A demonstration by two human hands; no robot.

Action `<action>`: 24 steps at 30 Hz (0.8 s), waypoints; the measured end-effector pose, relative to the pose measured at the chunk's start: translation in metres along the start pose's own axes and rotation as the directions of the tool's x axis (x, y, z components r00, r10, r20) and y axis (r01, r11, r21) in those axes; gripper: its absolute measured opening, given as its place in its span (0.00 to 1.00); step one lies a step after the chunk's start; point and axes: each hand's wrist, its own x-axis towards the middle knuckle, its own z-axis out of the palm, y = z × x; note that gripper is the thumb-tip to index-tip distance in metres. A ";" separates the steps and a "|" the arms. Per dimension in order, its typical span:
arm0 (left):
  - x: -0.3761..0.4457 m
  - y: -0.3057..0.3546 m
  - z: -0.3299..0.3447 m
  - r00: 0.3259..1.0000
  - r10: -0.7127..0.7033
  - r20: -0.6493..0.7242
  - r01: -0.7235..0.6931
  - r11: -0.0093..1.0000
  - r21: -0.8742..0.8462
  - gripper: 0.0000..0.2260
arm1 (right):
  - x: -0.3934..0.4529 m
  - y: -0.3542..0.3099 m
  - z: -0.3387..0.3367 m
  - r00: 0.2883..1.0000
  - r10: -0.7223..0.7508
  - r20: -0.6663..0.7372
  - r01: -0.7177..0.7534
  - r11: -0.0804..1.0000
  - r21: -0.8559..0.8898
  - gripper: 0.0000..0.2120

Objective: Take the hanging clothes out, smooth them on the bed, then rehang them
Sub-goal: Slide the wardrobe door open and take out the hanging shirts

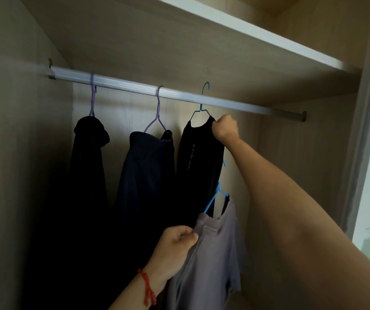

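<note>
- The rail (177,95) is the marker here: three garments sit at it, and a fourth is carried well below it.
- Right hand (225,127) is up just under the rail toward its right end, fingers curled tight on the shoulder of the black top (198,157). I reckon it grips there so cloth and hanger move as one.
- That top's blue hanger (203,101) has its hook standing above the rail, not resting on it. Whether it is going on or coming off I cannot tell.
- Left hand (176,249), red string (147,289) at the wrist, is far below the rail, pinching the neck edge of the grey shirt (211,260) between thumb and curled fingers. Held low, it stays clear of the hanging row.
- The shirt is on its own hanger (213,200), also blue, hook on nothing.
- Right arm reaches long and upward from the lower right; left forearm rises from below, wrist bent toward the shirt.
- Left along the rail, two dark garments (148,166) hang on purple hangers (158,113), untouched.
- No bed in sight.
</note>
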 end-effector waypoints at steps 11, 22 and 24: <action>0.007 -0.022 0.007 0.999 -0.026 0.032 0.026 1.000 -0.002 0.11 | 0.000 0.043 0.033 0.991 0.071 0.113 -0.062 0.995 -0.083 0.14; -0.026 -0.076 0.033 0.976 -0.127 0.175 0.121 0.992 0.043 0.11 | -0.045 0.137 0.021 0.967 0.251 0.043 -0.249 0.968 -0.034 0.13; -0.034 -0.084 0.038 0.966 -0.165 0.198 0.158 0.986 0.050 0.12 | -0.055 0.155 0.017 0.957 0.289 0.021 -0.288 0.957 -0.033 0.16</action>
